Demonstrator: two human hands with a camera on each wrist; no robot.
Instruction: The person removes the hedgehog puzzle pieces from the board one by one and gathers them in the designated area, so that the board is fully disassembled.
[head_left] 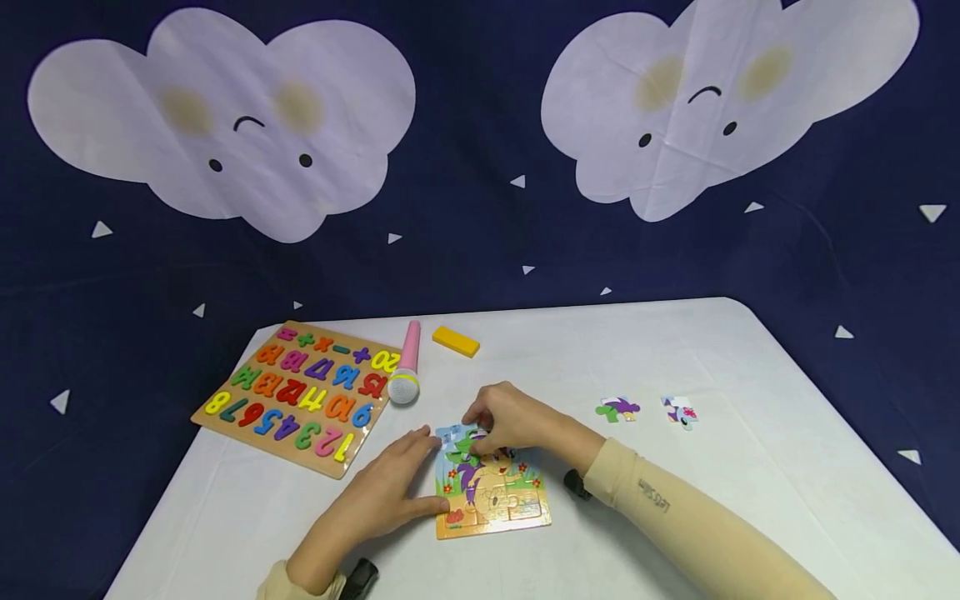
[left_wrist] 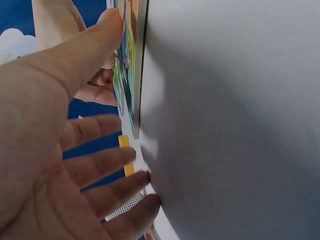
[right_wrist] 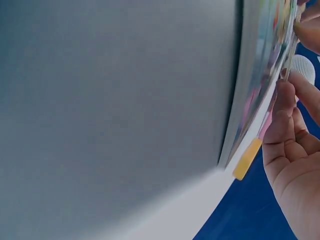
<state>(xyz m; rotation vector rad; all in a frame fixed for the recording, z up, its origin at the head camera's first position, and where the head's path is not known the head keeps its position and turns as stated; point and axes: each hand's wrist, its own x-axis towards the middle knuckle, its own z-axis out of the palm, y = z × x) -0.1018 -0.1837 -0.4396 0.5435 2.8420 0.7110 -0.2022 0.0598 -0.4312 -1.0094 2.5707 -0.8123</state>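
A jigsaw puzzle in a thin frame lies on the table, printed with a purple-haired cartoon figure, flowers and sand. My right hand reaches over its upper left part. Thumb and fingers there pinch a blue and green puzzle piece, which stands slightly tilted above the board in the left wrist view. Beside the puzzle's left edge is my left hand, fingers extended. Its thumb rests on the puzzle's lower left edge.
Two loose puzzle pieces, one purple and green, one white and blue, lie to the right. A number board lies at the left, with a pink toy microphone by its edge. A yellow block lies farther back.
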